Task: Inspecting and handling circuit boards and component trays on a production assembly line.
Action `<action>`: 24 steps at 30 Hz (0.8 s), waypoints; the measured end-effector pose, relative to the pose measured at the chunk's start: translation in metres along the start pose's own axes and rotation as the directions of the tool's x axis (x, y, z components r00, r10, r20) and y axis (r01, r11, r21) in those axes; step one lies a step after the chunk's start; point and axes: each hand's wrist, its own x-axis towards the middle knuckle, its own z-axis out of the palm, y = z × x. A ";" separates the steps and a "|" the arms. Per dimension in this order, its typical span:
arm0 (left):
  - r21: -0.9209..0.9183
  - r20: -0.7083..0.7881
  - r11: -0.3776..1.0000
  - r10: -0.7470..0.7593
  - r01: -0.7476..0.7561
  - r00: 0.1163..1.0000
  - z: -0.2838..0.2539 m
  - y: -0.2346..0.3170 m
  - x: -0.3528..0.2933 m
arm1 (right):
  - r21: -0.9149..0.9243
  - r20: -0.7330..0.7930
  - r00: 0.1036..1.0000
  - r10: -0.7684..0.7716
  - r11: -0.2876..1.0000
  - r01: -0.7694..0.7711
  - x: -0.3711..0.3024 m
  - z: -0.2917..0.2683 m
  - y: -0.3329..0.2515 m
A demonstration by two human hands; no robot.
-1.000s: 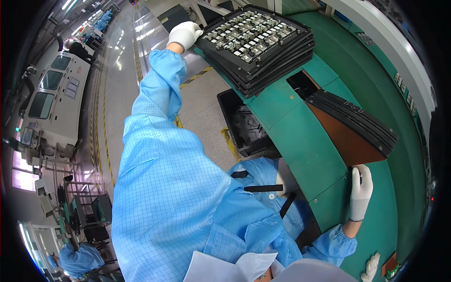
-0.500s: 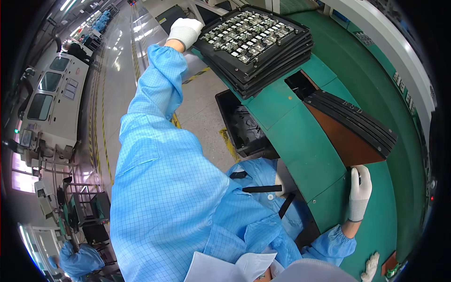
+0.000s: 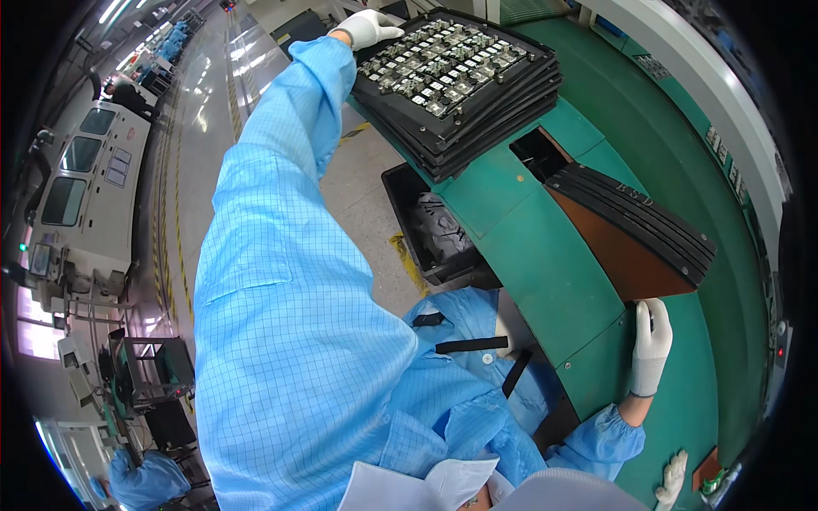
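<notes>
My left hand (image 3: 372, 29), in a white glove, reaches far out to the far left corner of a black tray (image 3: 452, 128). Its fingers are stretched out and lie at the tray's edge. Rows of small metal and white parts (image 3: 447, 64) fill this tray, the top one of a stack of black trays. My right hand (image 3: 653, 341), also gloved, rests on the green table (image 3: 554, 281), fingertips beside the near end of a brown board (image 3: 609, 238). Its fingers are slightly bent and apart, with nothing seen in them. Several black plates (image 3: 635, 213) lean above the board.
A black crate (image 3: 417, 213) with dark pieces stands below the table's left edge. A loose white glove (image 3: 671, 481) lies near the front right. A rectangular opening (image 3: 540, 153) cuts the tabletop. A white frame (image 3: 724, 77) arches along the right.
My left hand has moved right and slightly away, its fingers going from curled to stretched out at the tray's corner. My right hand stays in the same place.
</notes>
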 end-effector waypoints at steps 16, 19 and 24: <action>0.127 0.052 0.991 -0.041 0.034 0.998 0.006 0.033 0.080 | -0.015 -0.003 0.996 0.085 0.996 -0.086 0.002 -0.001 0.007; 0.049 -0.056 0.989 0.145 -0.142 0.988 0.012 0.041 0.080 | 0.009 0.020 0.999 0.032 0.999 -0.033 0.001 -0.004 0.011; 0.226 0.000 0.968 -0.110 0.107 0.994 0.013 0.050 0.088 | -0.015 0.004 0.998 0.058 0.998 -0.058 0.003 -0.003 0.019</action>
